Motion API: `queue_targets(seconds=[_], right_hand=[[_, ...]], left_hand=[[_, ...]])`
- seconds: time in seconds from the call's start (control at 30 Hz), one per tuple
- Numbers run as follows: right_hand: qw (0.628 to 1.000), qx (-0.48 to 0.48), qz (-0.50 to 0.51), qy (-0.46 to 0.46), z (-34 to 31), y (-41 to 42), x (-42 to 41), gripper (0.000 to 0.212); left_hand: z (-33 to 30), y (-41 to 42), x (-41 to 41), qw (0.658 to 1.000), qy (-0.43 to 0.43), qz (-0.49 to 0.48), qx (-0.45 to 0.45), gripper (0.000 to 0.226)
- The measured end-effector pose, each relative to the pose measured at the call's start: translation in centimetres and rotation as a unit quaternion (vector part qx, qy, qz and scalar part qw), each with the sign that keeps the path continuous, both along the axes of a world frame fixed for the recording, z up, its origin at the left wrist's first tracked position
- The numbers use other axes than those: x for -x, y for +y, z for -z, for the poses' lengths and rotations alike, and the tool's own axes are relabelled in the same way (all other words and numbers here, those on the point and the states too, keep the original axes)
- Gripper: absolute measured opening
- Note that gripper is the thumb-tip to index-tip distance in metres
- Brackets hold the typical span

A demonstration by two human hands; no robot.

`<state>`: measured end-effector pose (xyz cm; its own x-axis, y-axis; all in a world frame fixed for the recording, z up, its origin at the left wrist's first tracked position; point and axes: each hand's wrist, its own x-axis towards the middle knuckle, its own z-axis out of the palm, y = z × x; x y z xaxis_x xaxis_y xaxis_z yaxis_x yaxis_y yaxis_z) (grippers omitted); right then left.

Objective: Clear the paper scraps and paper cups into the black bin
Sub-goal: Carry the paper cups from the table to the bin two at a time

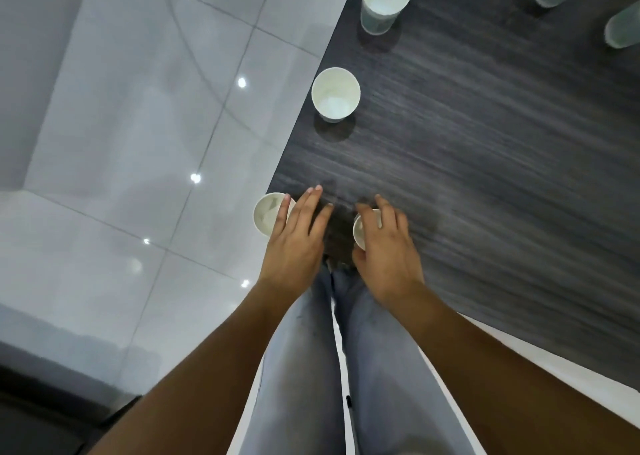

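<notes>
Right hand [384, 246] gripping a paper cup [363, 227], left hand [298, 236] flat beside corner cup [268, 212], dark table [485, 160]

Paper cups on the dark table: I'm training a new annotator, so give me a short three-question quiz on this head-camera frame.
1. True or false: the right hand has its fingers curled round a paper cup.
2. Multiple choice: the cup by the left hand stands A) at the table's corner edge, B) on the floor, C) inside a bin.
3. Fill in: the left hand has its fingers ____ beside that cup.

Key: 1 true; 2 A; 3 straight. The table also carries a lone upright cup farther along its edge.
</notes>
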<state>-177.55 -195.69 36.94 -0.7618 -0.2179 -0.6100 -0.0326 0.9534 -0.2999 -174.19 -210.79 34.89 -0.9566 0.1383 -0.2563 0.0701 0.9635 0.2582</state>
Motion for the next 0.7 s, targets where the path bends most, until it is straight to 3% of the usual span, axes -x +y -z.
queue_targets(seconds=[0.3, 0.7], right_hand=[[0.999, 0.006, -0.018, 0.032, 0.5, 0.0, 0.4, 0.069], [0.999, -0.017, -0.031, 0.028, 0.1, -0.2, 0.1, 0.070]], left_hand=[[0.5, 0.4, 1.1, 0.995, 0.068, -0.045, -0.057, 0.051], [-0.8, -1.8, -0.1, 0.996, 0.046, -0.063, -0.033, 0.047]])
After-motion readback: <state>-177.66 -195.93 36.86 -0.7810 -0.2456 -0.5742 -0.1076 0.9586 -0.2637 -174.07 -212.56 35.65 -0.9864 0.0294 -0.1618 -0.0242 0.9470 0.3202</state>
